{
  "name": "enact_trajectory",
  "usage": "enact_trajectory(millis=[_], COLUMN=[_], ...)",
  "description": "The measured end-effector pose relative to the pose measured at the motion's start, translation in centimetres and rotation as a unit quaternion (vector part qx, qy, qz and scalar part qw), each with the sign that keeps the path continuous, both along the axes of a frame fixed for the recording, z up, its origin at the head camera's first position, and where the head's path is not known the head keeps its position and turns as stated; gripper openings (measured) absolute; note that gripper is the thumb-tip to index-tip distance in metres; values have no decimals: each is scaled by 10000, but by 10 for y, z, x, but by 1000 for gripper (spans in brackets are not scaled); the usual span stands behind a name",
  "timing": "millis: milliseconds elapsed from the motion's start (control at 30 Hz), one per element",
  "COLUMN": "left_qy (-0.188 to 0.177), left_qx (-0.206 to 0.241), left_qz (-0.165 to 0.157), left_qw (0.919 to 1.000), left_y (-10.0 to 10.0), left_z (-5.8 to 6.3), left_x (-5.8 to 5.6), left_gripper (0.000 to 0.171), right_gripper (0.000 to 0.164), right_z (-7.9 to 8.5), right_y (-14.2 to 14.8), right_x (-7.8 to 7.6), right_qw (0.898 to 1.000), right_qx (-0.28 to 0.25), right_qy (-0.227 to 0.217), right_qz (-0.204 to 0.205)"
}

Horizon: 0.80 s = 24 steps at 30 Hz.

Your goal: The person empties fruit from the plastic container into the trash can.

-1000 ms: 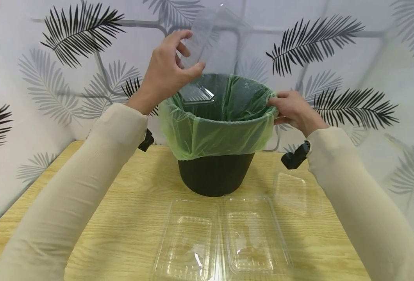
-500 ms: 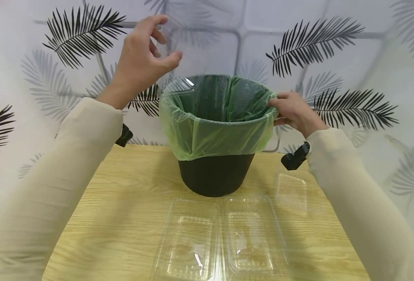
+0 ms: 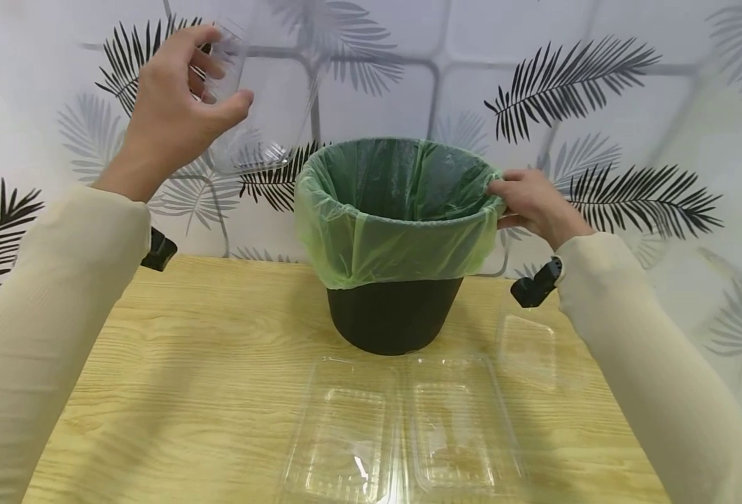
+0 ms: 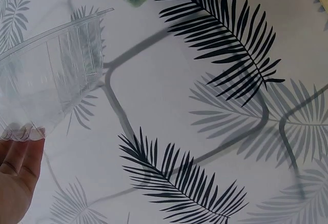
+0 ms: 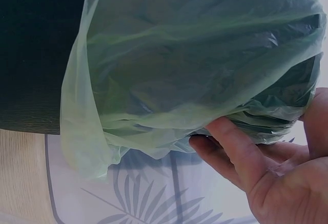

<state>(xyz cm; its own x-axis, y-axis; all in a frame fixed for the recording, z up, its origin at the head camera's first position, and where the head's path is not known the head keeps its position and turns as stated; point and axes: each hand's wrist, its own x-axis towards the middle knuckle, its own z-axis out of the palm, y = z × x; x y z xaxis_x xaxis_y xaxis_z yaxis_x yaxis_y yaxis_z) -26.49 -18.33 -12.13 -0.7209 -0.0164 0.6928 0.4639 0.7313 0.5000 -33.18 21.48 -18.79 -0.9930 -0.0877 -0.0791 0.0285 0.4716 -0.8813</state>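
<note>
In the head view my left hand [image 3: 172,105] holds a clear plastic container [image 3: 260,150] in the air, left of a black bin [image 3: 396,318]. The left wrist view shows the fingers against the container's ribbed wall [image 4: 56,70]. A thin green bin bag [image 3: 409,248] lines the bin and folds down over its rim. My right hand [image 3: 537,203] grips the right side of that rim through the bag. In the right wrist view the fingers [image 5: 236,147] lie against the folded bag, the thumb at the rim.
Two clear plastic containers, one on the left [image 3: 346,448] and one on the right [image 3: 453,441], lie side by side before the bin on the wooden table [image 3: 176,364]. Another clear plastic piece [image 3: 528,346] lies near my right forearm. A leaf-patterned wall [image 3: 377,91] stands behind.
My left hand has moved left with the clear container, from above the bin's opening to beside the bin. The right hand still grips the rim.
</note>
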Motion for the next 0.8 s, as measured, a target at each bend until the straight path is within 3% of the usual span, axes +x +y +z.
enact_trajectory(millis=[233,500,800], left_qy=[-199,-294,-920], left_qx=[92,119,87], left_qz=[165,169,389], left_qw=[9996,9994,9950], left_y=[-22,-49,-76], left_z=[-12,-35,-67], left_x=[8,23,36], left_gripper=[61,58,55], right_gripper=[22,16,20], right_z=[-2,-2,1], right_y=[1,2,0], right_x=[0,-2,0], right_qw=[10000,9999,10000], right_qx=[36,-74,1], right_qy=[12,22,-21], right_qz=[-60,-82,-43])
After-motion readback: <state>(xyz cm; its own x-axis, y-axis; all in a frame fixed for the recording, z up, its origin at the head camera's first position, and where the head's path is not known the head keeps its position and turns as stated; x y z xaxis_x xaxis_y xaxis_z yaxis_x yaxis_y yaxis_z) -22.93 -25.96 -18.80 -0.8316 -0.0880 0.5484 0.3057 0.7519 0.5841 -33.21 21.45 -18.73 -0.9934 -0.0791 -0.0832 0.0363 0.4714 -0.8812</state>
